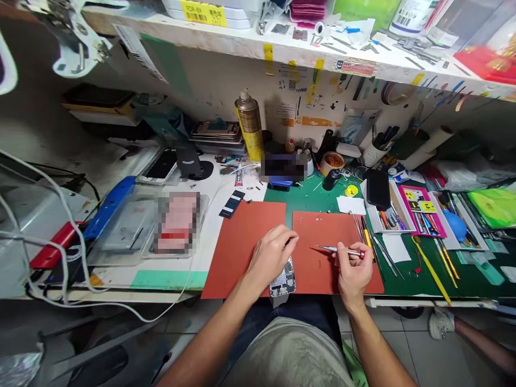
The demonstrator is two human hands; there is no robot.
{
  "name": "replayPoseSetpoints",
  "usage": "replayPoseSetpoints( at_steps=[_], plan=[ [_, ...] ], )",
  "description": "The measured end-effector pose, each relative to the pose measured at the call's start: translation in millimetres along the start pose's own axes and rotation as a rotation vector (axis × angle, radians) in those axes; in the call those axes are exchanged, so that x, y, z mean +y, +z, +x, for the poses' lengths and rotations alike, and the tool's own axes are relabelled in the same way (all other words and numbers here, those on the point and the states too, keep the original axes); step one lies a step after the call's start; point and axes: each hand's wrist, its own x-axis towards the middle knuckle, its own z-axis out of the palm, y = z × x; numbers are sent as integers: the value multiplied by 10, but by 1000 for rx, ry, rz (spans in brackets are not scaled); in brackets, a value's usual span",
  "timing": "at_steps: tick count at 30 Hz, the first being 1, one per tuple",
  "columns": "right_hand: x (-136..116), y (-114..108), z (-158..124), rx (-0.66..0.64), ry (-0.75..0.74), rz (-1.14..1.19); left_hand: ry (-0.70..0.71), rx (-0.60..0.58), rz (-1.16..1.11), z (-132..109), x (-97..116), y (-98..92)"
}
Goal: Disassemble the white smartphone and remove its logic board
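An opened phone [283,285] with its inner parts bare lies at the front edge of an orange-brown mat [237,242]. My left hand [271,253] is above its upper part, fingers curled together. Something small and dark shows by the fingertips, too small to name, and the hand hides that end of the phone. A slim precision screwdriver [332,249] with a silver shaft and red end cap is gripped in my right hand [355,271]. Its thin tip points left over a second orange-brown mat [308,274], apart from the phone.
Tweezers [387,258], a yellow pry tool [431,270] and tool boxes [389,215] lie to the right. At the back stand a spray can [250,126] and a small jar [332,162]. A clear case [121,228] and white cables [76,215] occupy the left. A shelf [282,56] overhangs the bench.
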Motion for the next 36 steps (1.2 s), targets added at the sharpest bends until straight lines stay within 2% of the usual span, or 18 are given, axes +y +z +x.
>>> replayPoseSetpoints(
  at_steps=[4,7,12,19,24,29,32,36],
  plan=[
    [110,-25,28,-13,-25,8,-21,-66,220,361,-11,144],
    [128,-30,35,-48,-19,2,-16,-93,288,528,-41,255],
    [125,-39,34,-60,-9,-1,-10,-115,337,610,-82,352],
    [125,-51,36,-76,0,7,-4,-133,365,620,-88,353],
    [112,-50,38,-69,-2,-10,6,-142,340,602,-92,252],
    [110,-58,46,-76,-2,-17,-30,-65,225,499,-96,9],
    [107,-64,49,-72,-1,-23,-51,2,178,331,-108,-169],
    [98,-66,48,-61,-4,-29,-117,98,126,-54,-173,-319]
  ],
)
